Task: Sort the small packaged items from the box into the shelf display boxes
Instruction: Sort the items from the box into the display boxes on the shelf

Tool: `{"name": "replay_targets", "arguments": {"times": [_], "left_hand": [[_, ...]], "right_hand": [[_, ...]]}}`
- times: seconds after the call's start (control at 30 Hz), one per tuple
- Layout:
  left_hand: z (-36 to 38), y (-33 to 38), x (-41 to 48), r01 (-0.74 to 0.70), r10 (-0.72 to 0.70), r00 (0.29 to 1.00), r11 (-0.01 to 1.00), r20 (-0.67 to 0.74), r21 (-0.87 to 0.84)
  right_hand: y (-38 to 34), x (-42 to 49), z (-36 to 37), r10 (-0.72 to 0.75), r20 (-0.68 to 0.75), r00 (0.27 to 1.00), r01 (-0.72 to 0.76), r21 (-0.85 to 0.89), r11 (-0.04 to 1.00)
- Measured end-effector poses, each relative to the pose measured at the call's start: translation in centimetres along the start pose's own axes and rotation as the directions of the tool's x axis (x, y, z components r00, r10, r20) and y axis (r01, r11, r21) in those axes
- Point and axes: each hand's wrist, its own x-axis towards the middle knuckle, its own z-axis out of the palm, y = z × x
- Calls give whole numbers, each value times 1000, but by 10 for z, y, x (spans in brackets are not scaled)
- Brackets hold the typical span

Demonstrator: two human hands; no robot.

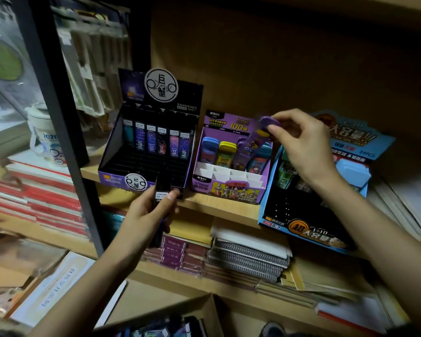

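— Nearest, bottom centre of the frame?
— Open cardboard box [192,303], rim in shadow, blurred small packs [156,330] inside.

— Next up, left of centre?
— Left hand [144,217], fingers curled round a slim black pack [161,183] with a white label, thumb across the label. Held upright, just in front of the shelf edge [216,210] and the black display box [117,177].

— Below that edge?
— Spiral notebooks [248,259] stacked flat, close under the board.

— On the shelf, left to right?
— Black display box with a single row of dark starry packs [156,142] at the back, bare black slots ahead of them. Purple display box [229,188] touching its right side, with blue, yellow, purple and teal packs in the rear row and open white divider cells [229,175] in front. Blue display box [301,229] at the right, tilted, front end jutting past the shelf edge.

— And the right hand?
— Right hand [299,142] above the purple display box, thumb and fingertips pinching the rounded cap of a purple pack [257,139]. Pack tilted, lower end among the rear row; seated in a cell or not, cannot tell.

— Farthest?
— Plain brown back panel [289,57], free space above all three boxes.
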Motion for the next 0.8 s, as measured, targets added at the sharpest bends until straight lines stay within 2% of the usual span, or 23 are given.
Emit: {"name": "replay_targets", "arguments": {"times": [0.13, 0.37, 0.6, 0.67, 0.73, 0.8], "left_hand": [[-5, -1, -2, 10, -11, 1000, 1000, 25, 14], [-9, -4, -1, 71, -71, 997, 991, 6, -117], [-16, -5, -3, -24, 25, 1000, 997, 16, -78], [-19, -4, -4, -61, 61, 998, 998, 9, -27], [-22, -2, -4, -75, 75, 997, 997, 17, 3], [-23, -2, -5, -72, 72, 997, 997, 19, 19]], "right_hand": [[5, 0, 13, -122, 91, 988, 135, -158, 978], [16, -1, 37, -113, 186, 976, 170, -326, 930], [12, -7, 37, -47, 211, 976, 133, -414, 901], [-3, -11, 35, -101, 172, 980, 159, -362, 919], [-26, -18, 38, -115, 176, 978, 147, -181, 972], [-54, -29, 50, -11, 347, 938, -19, 82, 996]]}}
